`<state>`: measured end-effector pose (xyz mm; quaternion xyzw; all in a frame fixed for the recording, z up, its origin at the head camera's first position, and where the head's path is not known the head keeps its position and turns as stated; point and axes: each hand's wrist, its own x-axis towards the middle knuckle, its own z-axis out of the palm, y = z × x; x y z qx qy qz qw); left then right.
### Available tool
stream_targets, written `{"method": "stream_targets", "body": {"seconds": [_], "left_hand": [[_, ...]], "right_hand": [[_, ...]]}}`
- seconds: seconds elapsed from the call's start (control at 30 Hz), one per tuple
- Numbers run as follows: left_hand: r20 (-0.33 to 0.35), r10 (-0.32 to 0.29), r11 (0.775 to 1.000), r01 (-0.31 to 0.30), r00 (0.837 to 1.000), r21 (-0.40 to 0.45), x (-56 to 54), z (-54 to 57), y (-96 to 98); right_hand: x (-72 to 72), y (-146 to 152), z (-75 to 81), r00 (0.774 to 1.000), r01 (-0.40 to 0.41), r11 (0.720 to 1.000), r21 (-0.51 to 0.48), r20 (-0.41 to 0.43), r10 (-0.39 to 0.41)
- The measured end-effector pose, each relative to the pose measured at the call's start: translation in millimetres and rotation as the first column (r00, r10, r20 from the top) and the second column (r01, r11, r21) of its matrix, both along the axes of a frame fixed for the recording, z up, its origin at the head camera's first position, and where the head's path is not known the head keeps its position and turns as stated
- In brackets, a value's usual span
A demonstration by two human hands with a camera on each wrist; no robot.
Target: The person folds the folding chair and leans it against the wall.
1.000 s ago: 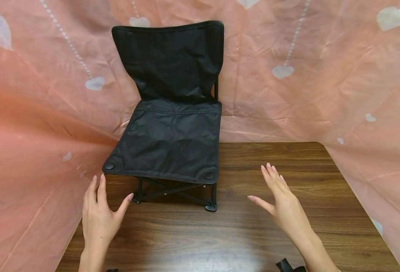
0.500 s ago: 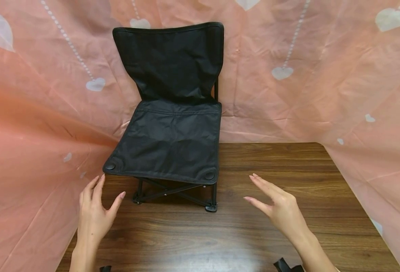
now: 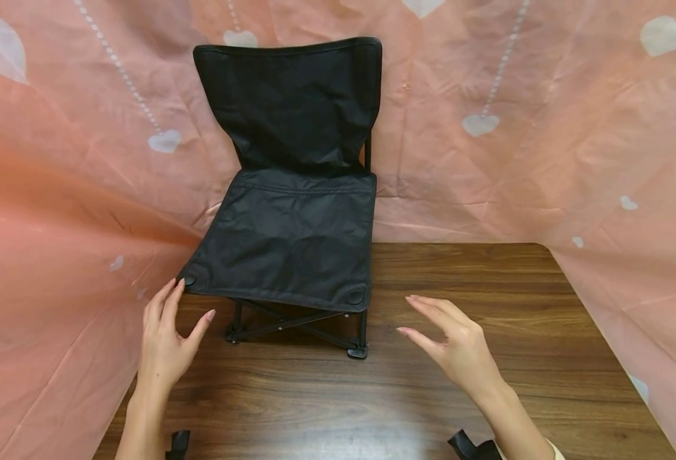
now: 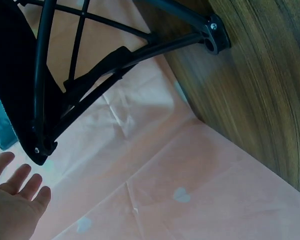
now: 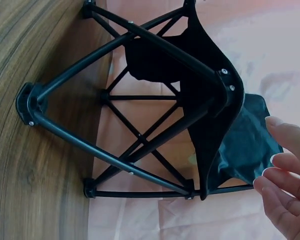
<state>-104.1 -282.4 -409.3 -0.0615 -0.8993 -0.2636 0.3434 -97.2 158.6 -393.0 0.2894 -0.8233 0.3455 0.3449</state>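
Note:
A black folding chair [image 3: 292, 236] stands unfolded on the wooden table, its fabric backrest [image 3: 292, 102] against the pink cloth. My left hand [image 3: 165, 342] is at the seat's front left corner, its fingertips overlapping that corner in the head view, thumb held apart. In the left wrist view the fingers are spread beside the corner joint [image 4: 40, 148] of the frame. To the right of the chair, my right hand [image 3: 459, 345] hovers over the table with fingers slightly bent and nothing in them. The right wrist view shows the chair's crossed legs [image 5: 132, 97] from the side.
Pink cloth [image 3: 545, 160] with white hearts hangs behind and at both sides. The brown wood-grain table [image 3: 487, 268] reaches to the right of the chair and in front of it. Black straps [image 3: 473, 447] show near both forearms.
My left hand dips back slightly, then moves forward to the seat's left corner. The right hand shifts left toward the chair, its fingers bending more. The chair stays in place.

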Motion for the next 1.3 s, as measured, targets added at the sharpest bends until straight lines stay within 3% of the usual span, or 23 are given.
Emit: {"method": "stream_targets", "body": {"seconds": [0.13, 0.4, 0.63, 0.97, 1.3], "left_hand": [[-0.006, -0.041, 0.999, 0.041, 0.999, -0.018, -2.4, -0.3, -2.5], [0.063, -0.060, 0.998, 0.060, 0.996, 0.005, -4.2, -4.4, -11.6], [0.081, -0.073, 0.997, 0.072, 0.994, 0.014, -8.8, -6.5, -12.8], [0.054, -0.078, 0.997, 0.078, 0.995, -0.001, -15.9, -7.4, -15.1], [-0.006, -0.072, 0.997, 0.072, 0.997, -0.016, -25.2, -4.4, -14.9]], "right_hand": [[-0.7, -3, -0.3, 1.000, -0.010, 1.000, -0.002, 0.012, 0.010], [-2.8, -17, 2.2, 0.997, -0.045, 0.999, 0.027, 0.059, 0.043], [-4.4, -30, -1.4, 0.998, -0.059, 0.997, 0.054, -0.013, 0.060], [-3.8, -41, -5.7, 0.997, -0.049, 0.996, 0.074, 0.067, 0.044], [-6.0, -52, -11.9, 0.998, -0.043, 0.988, 0.148, 0.059, 0.034]]}}
